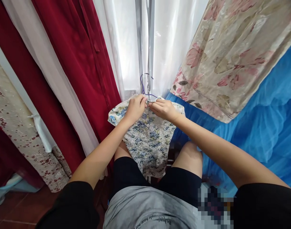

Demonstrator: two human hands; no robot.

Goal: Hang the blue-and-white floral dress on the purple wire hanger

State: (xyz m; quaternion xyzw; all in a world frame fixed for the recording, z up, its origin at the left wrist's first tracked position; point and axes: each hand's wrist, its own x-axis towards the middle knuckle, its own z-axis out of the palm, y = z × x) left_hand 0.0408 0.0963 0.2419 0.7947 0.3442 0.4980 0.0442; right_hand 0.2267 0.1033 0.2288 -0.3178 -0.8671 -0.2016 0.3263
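Note:
A white blouse (145, 136) with blue and yellow-green flowers hangs on a thin purple hanger (142, 83) in front of me. The hanger's hook shows above the neckline, close to upright metal poles. My left hand (136, 108) is closed at the left of the neckline, thumb and fingers pinched together on the cloth. Close beside it, my right hand (165, 109) pinches the other side of the neckline with bent fingers. Both hands meet near the middle of the collar. The small piece right between the fingertips is too small to make out.
Metal poles (138, 38) rise behind the blouse before a white curtain (126, 47). Dark red cloth (71, 57) hangs at the left. On the right hang a beige floral cloth (222, 63) and a blue gauzy fabric (262, 127). My knees flank the blouse.

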